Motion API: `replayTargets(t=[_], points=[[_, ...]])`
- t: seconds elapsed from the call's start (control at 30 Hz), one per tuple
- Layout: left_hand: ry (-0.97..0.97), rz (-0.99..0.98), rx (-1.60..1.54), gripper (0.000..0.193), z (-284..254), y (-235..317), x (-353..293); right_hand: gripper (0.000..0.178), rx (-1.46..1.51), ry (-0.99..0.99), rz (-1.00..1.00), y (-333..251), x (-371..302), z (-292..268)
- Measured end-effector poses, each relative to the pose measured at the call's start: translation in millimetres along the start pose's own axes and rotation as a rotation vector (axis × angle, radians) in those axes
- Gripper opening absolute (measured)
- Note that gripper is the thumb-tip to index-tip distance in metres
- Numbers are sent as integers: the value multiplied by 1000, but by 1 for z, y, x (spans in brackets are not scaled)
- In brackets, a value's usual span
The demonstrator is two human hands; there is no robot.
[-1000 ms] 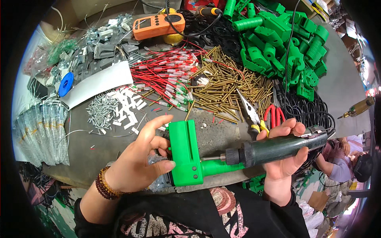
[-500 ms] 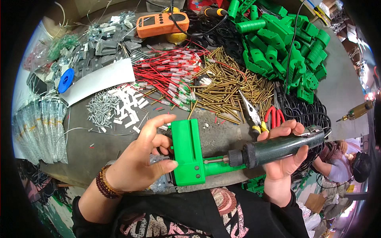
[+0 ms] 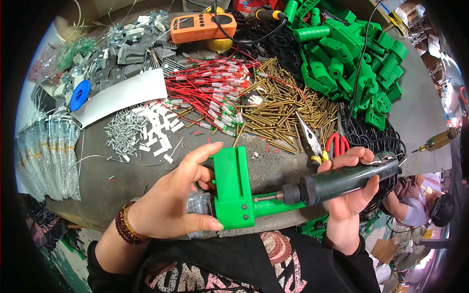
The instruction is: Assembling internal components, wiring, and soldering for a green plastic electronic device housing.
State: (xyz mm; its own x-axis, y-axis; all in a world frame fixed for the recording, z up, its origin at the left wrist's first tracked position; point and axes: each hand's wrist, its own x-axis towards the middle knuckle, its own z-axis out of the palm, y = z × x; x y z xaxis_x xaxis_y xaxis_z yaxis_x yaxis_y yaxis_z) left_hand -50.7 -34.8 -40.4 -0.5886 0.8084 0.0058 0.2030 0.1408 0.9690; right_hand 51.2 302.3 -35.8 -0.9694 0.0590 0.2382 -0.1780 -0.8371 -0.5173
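Observation:
A bright green plastic housing (image 3: 233, 185) with two dark screws in its lower face sits in the grip of my left hand (image 3: 168, 198). The thumb presses along its lower left edge, and the index finger reaches its upper left corner. A clear bubble-wrapped part (image 3: 197, 205) shows beneath this hand. My right hand (image 3: 349, 195) holds a dark electric screwdriver (image 3: 351, 181) almost level, fingers above and thumb below. Its thin bit points left, with the tip at the housing's right edge; whether they touch, I cannot tell. The housing's green handle (image 3: 278, 207) runs under the bit.
Beyond my hands lie brass rods (image 3: 273, 107), red wires (image 3: 205, 88), small screws (image 3: 124, 132) and white sleeves (image 3: 159, 129). Pliers (image 3: 310, 136) rest behind the screwdriver. Green housings (image 3: 342, 53) are heaped far right, near an orange meter (image 3: 202, 28). Another screwdriver (image 3: 439, 140) hangs at right.
My left thumb has slid down and right along the housing's lower edge. The housing and screwdriver have shifted very slightly; both remain held.

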Motion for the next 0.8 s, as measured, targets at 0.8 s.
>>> replayTargets(t=[0.8], points=[[29,-42,22,109,-1,11,6,36,63,3,9,12,6,-5]])
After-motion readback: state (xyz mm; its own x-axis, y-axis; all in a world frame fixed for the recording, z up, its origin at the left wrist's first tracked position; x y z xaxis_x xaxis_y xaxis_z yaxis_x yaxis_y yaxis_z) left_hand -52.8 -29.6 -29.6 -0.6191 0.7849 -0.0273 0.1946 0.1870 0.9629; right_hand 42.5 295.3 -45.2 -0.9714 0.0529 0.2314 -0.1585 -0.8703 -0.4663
